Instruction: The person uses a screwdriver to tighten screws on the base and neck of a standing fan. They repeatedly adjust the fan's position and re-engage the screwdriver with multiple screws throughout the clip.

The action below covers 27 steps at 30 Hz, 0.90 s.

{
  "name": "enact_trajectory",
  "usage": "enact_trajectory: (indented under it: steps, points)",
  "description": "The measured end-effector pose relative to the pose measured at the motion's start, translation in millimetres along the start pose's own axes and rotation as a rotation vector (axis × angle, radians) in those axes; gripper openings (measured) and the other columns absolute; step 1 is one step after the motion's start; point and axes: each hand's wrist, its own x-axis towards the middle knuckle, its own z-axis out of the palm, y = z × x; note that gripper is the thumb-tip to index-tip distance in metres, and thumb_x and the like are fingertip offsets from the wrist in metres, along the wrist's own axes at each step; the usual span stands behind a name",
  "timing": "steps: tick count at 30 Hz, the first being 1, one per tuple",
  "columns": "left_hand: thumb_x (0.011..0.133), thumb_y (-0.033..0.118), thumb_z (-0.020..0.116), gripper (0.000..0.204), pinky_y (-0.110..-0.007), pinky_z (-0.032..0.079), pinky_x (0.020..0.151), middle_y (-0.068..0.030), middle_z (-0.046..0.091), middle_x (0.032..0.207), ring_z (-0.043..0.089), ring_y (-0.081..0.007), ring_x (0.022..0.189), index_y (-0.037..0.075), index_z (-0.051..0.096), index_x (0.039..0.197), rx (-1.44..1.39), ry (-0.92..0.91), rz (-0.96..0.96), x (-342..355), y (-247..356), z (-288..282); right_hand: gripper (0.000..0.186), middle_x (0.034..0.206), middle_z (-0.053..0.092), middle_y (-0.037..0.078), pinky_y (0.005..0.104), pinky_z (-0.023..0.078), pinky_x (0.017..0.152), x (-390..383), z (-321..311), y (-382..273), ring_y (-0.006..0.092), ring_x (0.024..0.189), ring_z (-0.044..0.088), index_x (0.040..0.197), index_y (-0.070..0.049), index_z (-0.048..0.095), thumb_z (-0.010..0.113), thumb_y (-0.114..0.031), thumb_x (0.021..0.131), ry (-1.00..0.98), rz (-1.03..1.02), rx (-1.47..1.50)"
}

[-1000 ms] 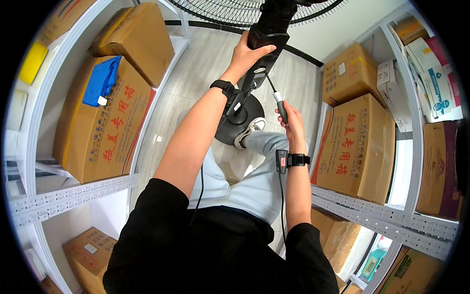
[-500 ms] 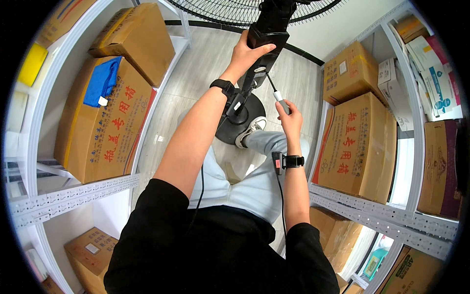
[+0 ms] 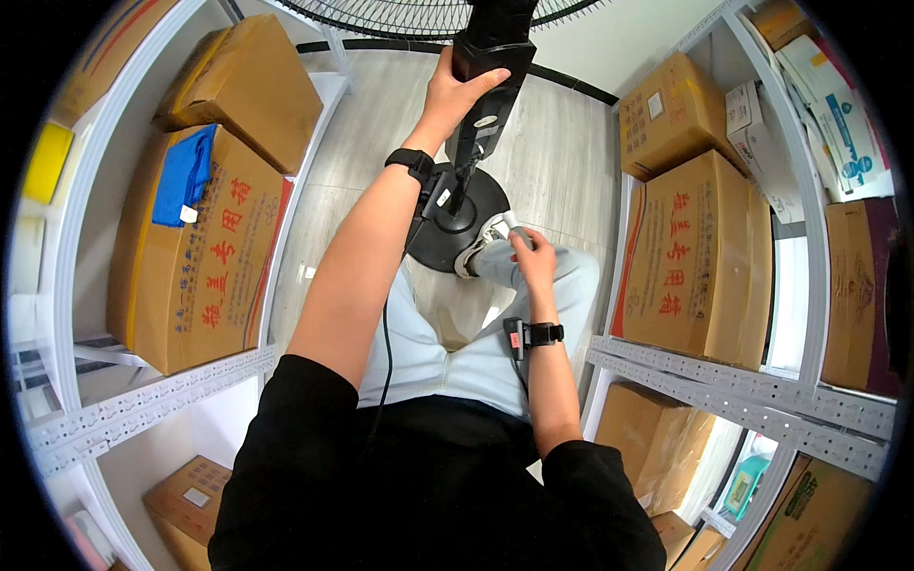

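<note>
A black standing fan rises ahead of me, its dark housing (image 3: 498, 65) above a round base (image 3: 490, 193). Around the left side of that housing my left hand (image 3: 446, 107) is closed, thumb across the front. My right hand (image 3: 536, 257) grips a screwdriver (image 3: 514, 225) by its grey and white handle, lower down and right of the pole. The screwdriver's dark shaft is hard to make out against the fan's base and my shoe. An oval light-coloured plate (image 3: 486, 121) shows on the housing's lower front.
Metal shelves hold large cardboard boxes on the left (image 3: 224, 252) and right (image 3: 681, 252). A folded blue cloth (image 3: 183, 176) lies on the left box. The wire fan grille (image 3: 381, 17) spans the top. My shoe (image 3: 471, 255) stands by the base.
My right hand has drawn the screwdriver down and away from the housing, to which its tip was close before. My left hand keeps its hold on the fan. The whole view has shifted slightly.
</note>
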Motion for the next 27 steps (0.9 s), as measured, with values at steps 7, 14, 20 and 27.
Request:
enact_trajectory:
  steps: [7,14,20,27]
  points:
    - [0.069,0.036,0.083,0.065,-0.029,0.046,0.087,-0.0082,0.061,0.106,0.058,-0.0165,0.098,0.001,0.052,0.115,-0.056,0.014,-0.035,-2,3,-3,0.045,0.076,0.069,0.010,0.0294,0.050,0.064,-14,31,-15,0.0154,0.063,0.066,0.110,-0.004,0.067,0.071,-0.035,0.078,-0.052,-0.053,0.003]
    - [0.070,0.035,0.083,0.063,-0.028,0.045,0.085,-0.0065,0.060,0.104,0.057,-0.0147,0.095,0.002,0.052,0.114,-0.066,0.014,-0.029,-1,0,-4,0.039,0.083,0.069,0.012,0.0307,0.050,0.069,-6,47,-18,0.0187,0.075,0.066,0.109,-0.007,0.067,0.071,-0.033,0.079,-0.055,-0.082,0.026]
    - [0.070,0.034,0.083,0.065,-0.029,0.045,0.087,-0.0068,0.060,0.107,0.056,-0.0149,0.098,0.002,0.052,0.116,-0.060,0.005,-0.041,-3,7,-1,0.038,0.092,0.068,0.013,0.0322,0.049,0.069,3,61,-8,0.0203,0.075,0.065,0.110,-0.007,0.063,0.075,-0.023,0.077,0.053,-0.368,-0.024]
    - [0.069,0.036,0.082,0.069,-0.029,0.044,0.089,-0.0082,0.060,0.110,0.056,-0.0164,0.101,0.001,0.051,0.119,-0.072,0.002,-0.068,-3,7,-2,0.032,0.091,0.067,0.009,0.0244,0.044,0.055,9,69,3,0.0102,0.064,0.060,0.108,-0.008,0.062,0.069,-0.029,0.085,-0.262,0.149,0.506]
